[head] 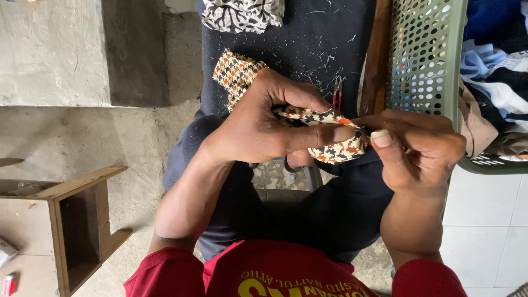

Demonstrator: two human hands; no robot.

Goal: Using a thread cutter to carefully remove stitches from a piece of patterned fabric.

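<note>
My left hand (258, 124) grips a strip of houndstooth-patterned fabric (237, 71) in cream, black and orange, its thumb pressed along the folded end. My right hand (421, 146) pinches the same fabric's end (344, 148) between thumb and fingers; whether it also holds a small tool is hidden. Both hands meet above my lap, over dark trousers (341, 203). The rest of the strip trails up over a dark cloth (308, 38) dotted with thread scraps.
Small red-handled snips (336, 93) lie on the dark cloth. A green perforated basket (426, 60) full of garments stands at the right. A black-and-white patterned cloth (242, 14) lies at the top. A wooden stool frame (77, 220) stands at the left on concrete.
</note>
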